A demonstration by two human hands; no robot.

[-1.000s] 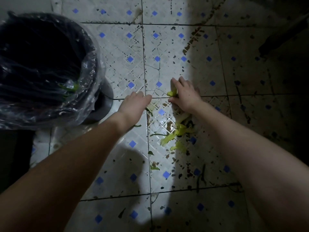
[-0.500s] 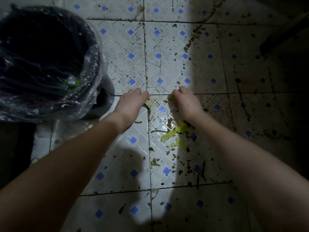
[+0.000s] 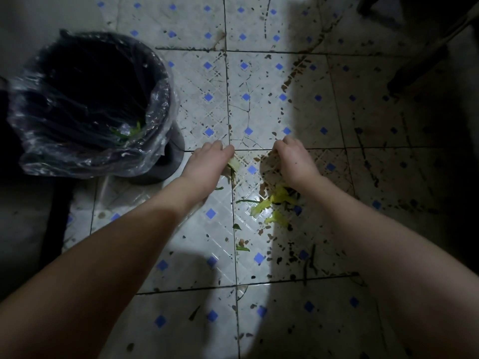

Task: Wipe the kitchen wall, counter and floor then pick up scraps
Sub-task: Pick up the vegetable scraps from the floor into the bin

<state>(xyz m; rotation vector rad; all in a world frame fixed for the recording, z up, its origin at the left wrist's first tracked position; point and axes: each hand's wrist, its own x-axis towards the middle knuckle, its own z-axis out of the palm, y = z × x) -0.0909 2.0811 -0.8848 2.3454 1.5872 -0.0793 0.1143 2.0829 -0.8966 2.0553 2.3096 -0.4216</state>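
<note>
Yellow-green vegetable scraps (image 3: 277,203) lie on the dirty white floor tiles (image 3: 207,81) with blue diamonds, just below my right wrist. Smaller green bits (image 3: 242,247) are scattered nearer to me. My left hand (image 3: 207,164) rests on the floor with its fingers closed over a pale green scrap (image 3: 234,164) that sticks out at its right side. About a hand's width to the right, my right hand (image 3: 293,159) is curled knuckles-up on the tile. Its fingers are tucked under, hiding what they hold.
A dark bin (image 3: 166,161) lined with a clear plastic bag (image 3: 155,112) stands at the left, close to my left hand, with green scraps (image 3: 129,132) inside. Dark furniture legs (image 3: 420,66) stand in shadow at the upper right. The floor is speckled with brown stains.
The yellow-green piece at my right fingertips has vanished under the curled fingers. Both hands pulled back slightly over the tile joint. The view has tilted, showing more of the bin.
</note>
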